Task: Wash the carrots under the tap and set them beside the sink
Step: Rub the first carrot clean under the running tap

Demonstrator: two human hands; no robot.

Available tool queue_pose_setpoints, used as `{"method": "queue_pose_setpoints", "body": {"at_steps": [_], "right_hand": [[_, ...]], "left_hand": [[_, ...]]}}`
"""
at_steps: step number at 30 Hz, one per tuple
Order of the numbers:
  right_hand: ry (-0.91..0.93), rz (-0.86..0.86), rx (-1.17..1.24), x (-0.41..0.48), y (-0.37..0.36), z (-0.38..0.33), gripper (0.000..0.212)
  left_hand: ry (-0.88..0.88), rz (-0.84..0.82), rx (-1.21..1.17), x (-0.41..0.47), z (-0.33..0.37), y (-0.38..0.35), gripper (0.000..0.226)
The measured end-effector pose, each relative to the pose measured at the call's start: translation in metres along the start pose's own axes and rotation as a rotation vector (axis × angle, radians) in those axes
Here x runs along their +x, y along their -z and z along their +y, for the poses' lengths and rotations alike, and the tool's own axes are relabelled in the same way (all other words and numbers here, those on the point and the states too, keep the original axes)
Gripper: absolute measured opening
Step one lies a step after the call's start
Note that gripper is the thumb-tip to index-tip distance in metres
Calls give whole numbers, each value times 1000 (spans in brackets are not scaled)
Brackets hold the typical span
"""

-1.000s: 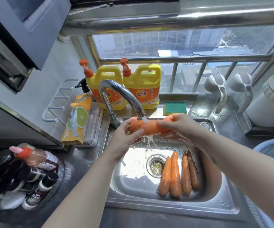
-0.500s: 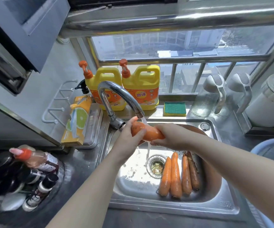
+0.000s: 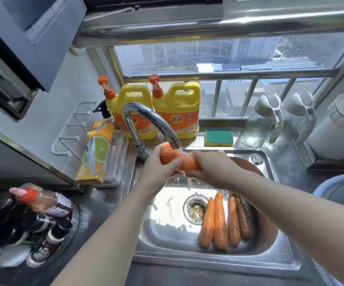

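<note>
1. Sunlit window glass backs a steel sink (image 3: 278,259), and its tap (image 3: 144,116) runs a thin stream.
2. Both hands clamp one carrot (image 3: 170,156) right under the spout. The left hand (image 3: 156,168) curls round the thick end and the right hand (image 3: 210,168) wraps the rest.
3. Since a second ago the right hand has slid along the carrot toward the left hand. They now nearly meet, and less orange shows.
4. That looks like rubbing mid-wash. Four more carrots (image 3: 222,221) lie in the basin by the drain, and none can be seen beside the sink yet.
</note>
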State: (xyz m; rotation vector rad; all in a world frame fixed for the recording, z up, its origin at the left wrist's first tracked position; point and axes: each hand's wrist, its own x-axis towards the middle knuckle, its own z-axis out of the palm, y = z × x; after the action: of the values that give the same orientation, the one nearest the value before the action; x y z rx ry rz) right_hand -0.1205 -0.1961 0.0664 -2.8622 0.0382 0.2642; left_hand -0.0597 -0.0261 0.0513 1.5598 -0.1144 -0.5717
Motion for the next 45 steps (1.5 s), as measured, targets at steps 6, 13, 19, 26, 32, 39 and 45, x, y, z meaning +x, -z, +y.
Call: {"method": "queue_pose_setpoints", "body": {"at_steps": [6, 13, 19, 26, 32, 39, 45], "right_hand": [[-6, 23, 5, -1, -3, 5, 41], [18, 174, -14, -2, -2, -3, 32], [3, 200, -26, -5, -5, -3, 33], [6, 236, -65, -4, -1, -2, 24], [-22, 185, -50, -7, -5, 4, 30], [-50, 77, -102, -7, 0, 1, 41], [-28, 21, -163, -11, -5, -5, 42]], "left_hand": [[55, -88, -4, 1, -5, 3, 58], [-55, 113, -88, -6, -12, -7, 42], [90, 77, -141, -1, -5, -11, 41], [-9, 152, -24, -6, -9, -19, 53], [123, -44, -138, -3, -2, -5, 54], [-62, 123, 44, -11, -7, -25, 31], [136, 150, -352, -8, -6, -24, 13]]}}
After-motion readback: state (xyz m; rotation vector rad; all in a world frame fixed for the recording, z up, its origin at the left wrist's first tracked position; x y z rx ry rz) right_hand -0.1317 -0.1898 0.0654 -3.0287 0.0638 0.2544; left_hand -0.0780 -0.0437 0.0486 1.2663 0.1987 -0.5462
